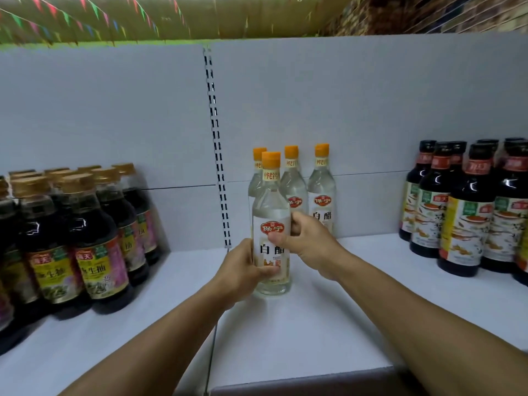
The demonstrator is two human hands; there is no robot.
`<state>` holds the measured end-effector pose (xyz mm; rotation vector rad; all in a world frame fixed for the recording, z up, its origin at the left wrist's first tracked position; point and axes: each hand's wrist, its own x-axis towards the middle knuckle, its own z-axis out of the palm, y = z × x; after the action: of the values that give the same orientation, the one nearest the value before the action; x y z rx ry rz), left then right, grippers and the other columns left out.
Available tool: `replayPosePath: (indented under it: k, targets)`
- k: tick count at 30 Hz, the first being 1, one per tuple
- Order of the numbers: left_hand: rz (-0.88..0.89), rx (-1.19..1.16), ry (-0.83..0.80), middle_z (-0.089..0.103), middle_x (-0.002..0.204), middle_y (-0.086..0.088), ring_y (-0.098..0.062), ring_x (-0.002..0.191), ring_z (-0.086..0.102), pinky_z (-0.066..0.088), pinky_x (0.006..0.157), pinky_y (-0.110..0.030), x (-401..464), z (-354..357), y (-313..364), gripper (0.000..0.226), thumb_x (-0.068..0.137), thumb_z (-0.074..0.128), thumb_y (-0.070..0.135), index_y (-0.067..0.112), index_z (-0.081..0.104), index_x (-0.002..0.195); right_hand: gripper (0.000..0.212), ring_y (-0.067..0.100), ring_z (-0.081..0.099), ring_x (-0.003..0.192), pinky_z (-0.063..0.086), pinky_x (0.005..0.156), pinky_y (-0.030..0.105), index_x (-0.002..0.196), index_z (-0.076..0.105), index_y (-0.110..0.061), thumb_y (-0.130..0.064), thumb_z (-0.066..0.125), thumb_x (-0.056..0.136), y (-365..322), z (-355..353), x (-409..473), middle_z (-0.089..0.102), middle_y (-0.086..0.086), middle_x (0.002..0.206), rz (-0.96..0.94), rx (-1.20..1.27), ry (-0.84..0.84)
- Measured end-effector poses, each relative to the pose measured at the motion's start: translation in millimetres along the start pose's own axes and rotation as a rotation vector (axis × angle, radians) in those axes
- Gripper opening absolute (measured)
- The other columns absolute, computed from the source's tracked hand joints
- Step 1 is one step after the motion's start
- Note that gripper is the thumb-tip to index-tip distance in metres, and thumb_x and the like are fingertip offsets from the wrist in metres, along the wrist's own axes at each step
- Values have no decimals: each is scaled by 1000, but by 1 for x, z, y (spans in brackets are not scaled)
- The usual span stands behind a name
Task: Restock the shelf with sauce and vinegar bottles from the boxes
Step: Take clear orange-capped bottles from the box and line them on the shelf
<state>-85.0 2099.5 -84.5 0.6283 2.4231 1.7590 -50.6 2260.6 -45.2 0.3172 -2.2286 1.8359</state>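
Shelf (314,324) space spreads white around both hands, with dark sauce bottles (85,247) well to the left of the fingers, another dark cluster (463,218) well to the right, and three clear vinegar bottles (321,195) just behind them. Placing looks like the step in hand: the front vinegar bottle (271,212) stands upright, long axis vertical, orange cap up, label facing the camera, base seemingly on the shelf. Left hand (243,270) curls around its lower body and right hand (305,238) pinches its middle, so next probably comes squaring it with the row, then letting go.

A shop: white shelf (285,332) stocked with rows of labelled sauce bottles (94,247).
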Motion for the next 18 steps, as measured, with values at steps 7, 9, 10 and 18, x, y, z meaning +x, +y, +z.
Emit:
replayPosePath:
  k: [7, 9, 10, 18]
  targets:
    - [-5, 20, 27, 73, 103, 2, -16, 95, 71, 57, 90, -43, 21, 0, -8, 42, 76, 83, 9, 18, 58, 109, 28, 14, 69, 99, 56, 90, 40, 108, 62, -24, -16, 73, 85, 8, -1, 18, 74, -3, 103, -3, -35, 3]
    - [-7, 19, 40, 73, 104, 2, -16, 95, 71, 57, 91, -42, 25, 1, -10, 42, 76, 82, 9, 18, 57, 109, 27, 13, 69, 99, 55, 91, 40, 108, 62, -25, -19, 74, 84, 13, 0, 21, 74, -4, 103, 5, -52, 24]
    - [-6, 25, 47, 73, 104, 2, -16, 95, 71, 57, 91, -42, 28, 2, -11, 42, 76, 82, 9, 18, 57, 109, 28, 13, 69, 100, 55, 92, 41, 109, 63, -24, -21, 75, 83, 17, -1, 21, 74, -4, 104, 14, -67, 31]
    - [1, 52, 111, 72, 106, 2, -16, 96, 70, 58, 89, -39, 43, 5, -17, 50, 72, 87, 19, 16, 59, 114, 34, 6, 67, 98, 51, 77, 20, 119, 65, -21, -31, 71, 87, 49, -1, 13, 72, -8, 107, 161, -268, -64]
